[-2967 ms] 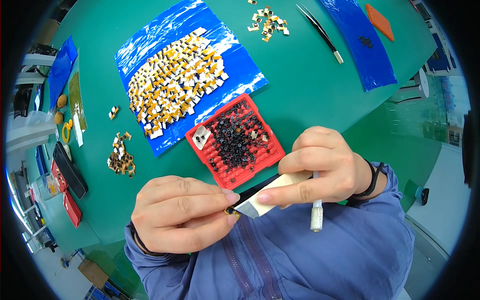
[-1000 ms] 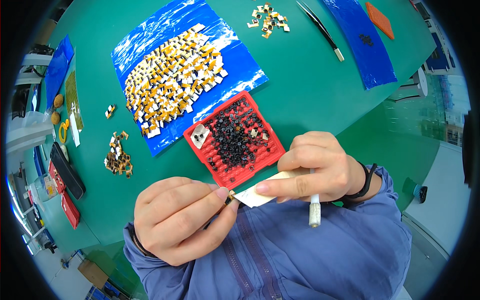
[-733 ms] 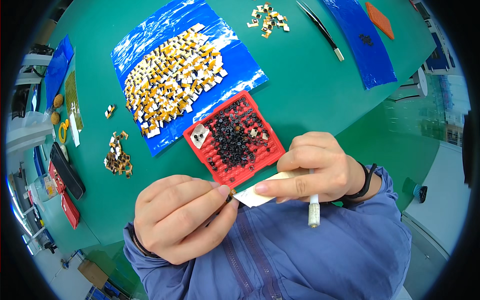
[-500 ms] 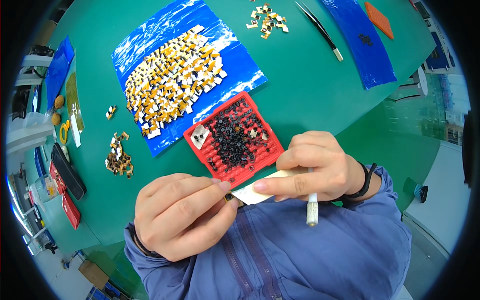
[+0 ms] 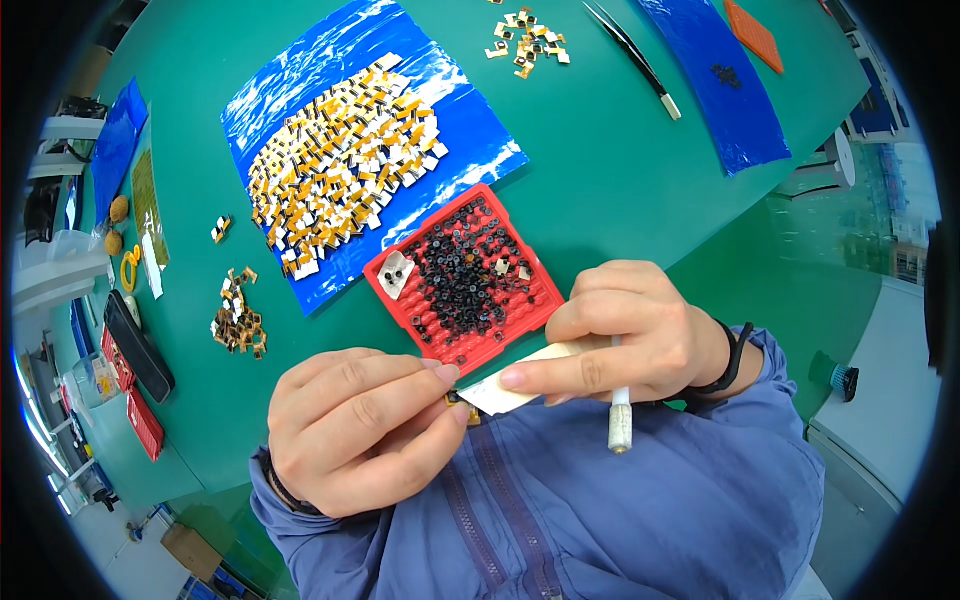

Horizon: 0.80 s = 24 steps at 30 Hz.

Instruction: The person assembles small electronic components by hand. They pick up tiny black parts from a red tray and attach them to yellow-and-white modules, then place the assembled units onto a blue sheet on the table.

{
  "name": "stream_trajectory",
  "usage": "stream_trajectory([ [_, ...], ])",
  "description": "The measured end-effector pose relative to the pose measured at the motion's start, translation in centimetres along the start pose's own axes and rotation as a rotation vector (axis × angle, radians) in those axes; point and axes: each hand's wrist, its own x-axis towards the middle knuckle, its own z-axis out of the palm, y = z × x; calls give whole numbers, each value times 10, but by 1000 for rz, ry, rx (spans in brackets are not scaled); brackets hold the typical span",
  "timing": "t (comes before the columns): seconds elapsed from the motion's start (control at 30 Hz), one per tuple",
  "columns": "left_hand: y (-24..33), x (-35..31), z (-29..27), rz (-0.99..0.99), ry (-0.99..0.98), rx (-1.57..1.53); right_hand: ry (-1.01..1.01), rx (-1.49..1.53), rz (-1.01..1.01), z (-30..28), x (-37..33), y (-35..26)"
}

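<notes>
Our left hand (image 5: pixel 362 432) pinched a small gold part (image 5: pixel 475 413) between closed fingertips, near side of the red tray (image 5: pixel 522 315), our right hand (image 5: pixel 632 332) clasped pale paper (image 5: pixel 497 394) and a white stick (image 5: pixel 620 430) in closed fingers, paper tip at the part.

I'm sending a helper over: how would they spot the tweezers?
On the green table, look right of the large blue sheet. The tweezers lie between a loose pile and the narrower blue strip: slim, black, pale-ended.
</notes>
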Motion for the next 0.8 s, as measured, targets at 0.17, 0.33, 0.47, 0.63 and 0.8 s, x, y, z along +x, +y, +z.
stream_trajectory([
  [0.17,0,0,0,-2,-10,-54,-16,-1,-5,-1,0,0],
  [0.33,0,1,-2,-32,-25,-123,-11,1,-13,-1,1,1],
  [0.47,0,1,-4,-59,-38,-188,5,6,-32,0,2,2],
  [0.63,-1,-2,-3,-69,-20,-242,14,-4,-46,0,1,2],
  [0.8,-3,0,-4,-84,-35,-289,31,-12,-52,1,1,2],
])
